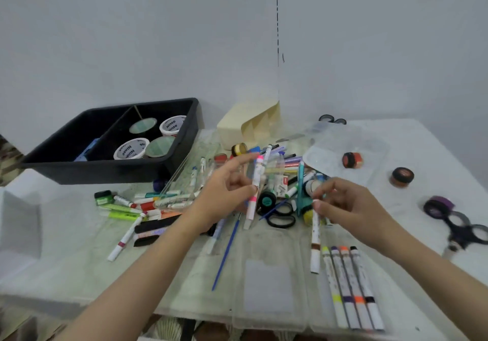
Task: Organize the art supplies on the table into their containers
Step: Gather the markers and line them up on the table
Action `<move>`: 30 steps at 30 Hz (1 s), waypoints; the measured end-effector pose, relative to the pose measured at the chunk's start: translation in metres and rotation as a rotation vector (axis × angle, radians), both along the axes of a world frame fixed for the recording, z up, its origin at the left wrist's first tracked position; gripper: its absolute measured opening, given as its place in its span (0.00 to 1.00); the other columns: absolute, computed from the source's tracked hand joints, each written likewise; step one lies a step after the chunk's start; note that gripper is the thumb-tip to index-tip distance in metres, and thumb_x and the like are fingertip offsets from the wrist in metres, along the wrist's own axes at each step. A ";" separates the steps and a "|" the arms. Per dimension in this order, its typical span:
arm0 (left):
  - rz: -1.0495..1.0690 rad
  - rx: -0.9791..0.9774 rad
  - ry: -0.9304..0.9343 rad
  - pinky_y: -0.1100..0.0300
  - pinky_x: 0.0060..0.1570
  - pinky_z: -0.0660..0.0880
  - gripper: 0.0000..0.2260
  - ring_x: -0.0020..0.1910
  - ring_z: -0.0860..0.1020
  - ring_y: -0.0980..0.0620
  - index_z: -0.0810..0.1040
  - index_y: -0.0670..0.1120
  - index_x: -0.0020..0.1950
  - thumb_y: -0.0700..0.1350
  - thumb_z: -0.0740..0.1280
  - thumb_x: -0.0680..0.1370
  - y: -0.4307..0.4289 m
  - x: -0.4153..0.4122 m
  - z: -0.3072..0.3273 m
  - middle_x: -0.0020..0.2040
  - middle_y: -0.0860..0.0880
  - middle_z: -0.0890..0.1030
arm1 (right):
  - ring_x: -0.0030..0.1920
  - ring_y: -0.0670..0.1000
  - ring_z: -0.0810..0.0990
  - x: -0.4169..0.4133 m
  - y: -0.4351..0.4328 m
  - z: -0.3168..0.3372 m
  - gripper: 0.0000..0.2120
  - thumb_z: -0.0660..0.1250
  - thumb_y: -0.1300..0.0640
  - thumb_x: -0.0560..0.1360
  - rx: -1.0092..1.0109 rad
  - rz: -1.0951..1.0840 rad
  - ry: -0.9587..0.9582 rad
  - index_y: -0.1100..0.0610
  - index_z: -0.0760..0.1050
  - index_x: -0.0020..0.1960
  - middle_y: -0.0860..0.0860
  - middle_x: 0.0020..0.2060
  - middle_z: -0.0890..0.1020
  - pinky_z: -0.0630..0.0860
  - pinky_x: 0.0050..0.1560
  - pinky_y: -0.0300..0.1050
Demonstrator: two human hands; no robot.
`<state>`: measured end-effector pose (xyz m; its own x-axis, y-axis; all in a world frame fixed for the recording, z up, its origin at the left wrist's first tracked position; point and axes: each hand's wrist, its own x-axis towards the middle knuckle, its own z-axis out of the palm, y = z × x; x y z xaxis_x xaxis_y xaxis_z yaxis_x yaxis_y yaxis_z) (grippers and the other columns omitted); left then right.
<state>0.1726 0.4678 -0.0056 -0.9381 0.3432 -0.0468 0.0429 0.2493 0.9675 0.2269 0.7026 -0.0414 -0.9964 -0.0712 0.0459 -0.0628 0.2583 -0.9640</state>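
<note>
My left hand [224, 195] pinches a white marker with pink bands [255, 182], held upright above a heap of loose markers and pens [280, 166]. A white marker with a brown band [315, 237] hangs from my right hand's [343, 203] fingertips, its lower end over a clear plastic case [269, 288]. Several markers [351, 288] lie side by side in the case's right half: yellow, purple, orange, black. More markers [148, 203] lie scattered at the left.
A black bin [111, 171] with paint tubs stands at back left, a cream organizer [248, 124] behind the heap. Black scissors [281, 216] lie in the pile, other scissors [464, 232] and a purple tape roll [439, 204] at right. Small paint jars [402, 177] stand nearby.
</note>
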 end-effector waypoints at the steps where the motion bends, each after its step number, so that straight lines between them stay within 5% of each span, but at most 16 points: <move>1: -0.027 0.005 -0.027 0.61 0.31 0.76 0.26 0.32 0.77 0.54 0.72 0.56 0.64 0.29 0.63 0.75 0.001 0.008 -0.003 0.34 0.47 0.77 | 0.31 0.51 0.70 0.008 0.000 -0.007 0.03 0.70 0.61 0.73 0.040 0.004 -0.005 0.55 0.76 0.44 0.53 0.27 0.77 0.68 0.35 0.44; 6: -0.093 0.015 -0.135 0.55 0.38 0.80 0.24 0.37 0.80 0.48 0.70 0.54 0.62 0.29 0.65 0.74 0.005 0.038 -0.018 0.33 0.47 0.79 | 0.27 0.42 0.72 0.033 -0.006 -0.020 0.05 0.70 0.58 0.73 0.229 0.020 0.043 0.51 0.74 0.44 0.45 0.28 0.80 0.67 0.32 0.31; 17: -0.131 -0.015 -0.228 0.56 0.38 0.79 0.22 0.38 0.82 0.48 0.70 0.53 0.60 0.31 0.67 0.73 0.011 0.070 -0.037 0.36 0.44 0.81 | 0.31 0.41 0.73 0.040 -0.003 -0.019 0.07 0.69 0.55 0.74 0.394 0.022 0.055 0.44 0.73 0.45 0.46 0.32 0.81 0.70 0.35 0.31; 30: -0.106 -0.068 -0.245 0.52 0.42 0.81 0.23 0.38 0.82 0.48 0.70 0.55 0.60 0.33 0.69 0.73 0.028 0.082 -0.057 0.34 0.46 0.81 | 0.31 0.39 0.74 0.050 0.003 -0.031 0.04 0.69 0.53 0.74 0.436 0.085 0.033 0.48 0.75 0.47 0.48 0.34 0.81 0.70 0.34 0.31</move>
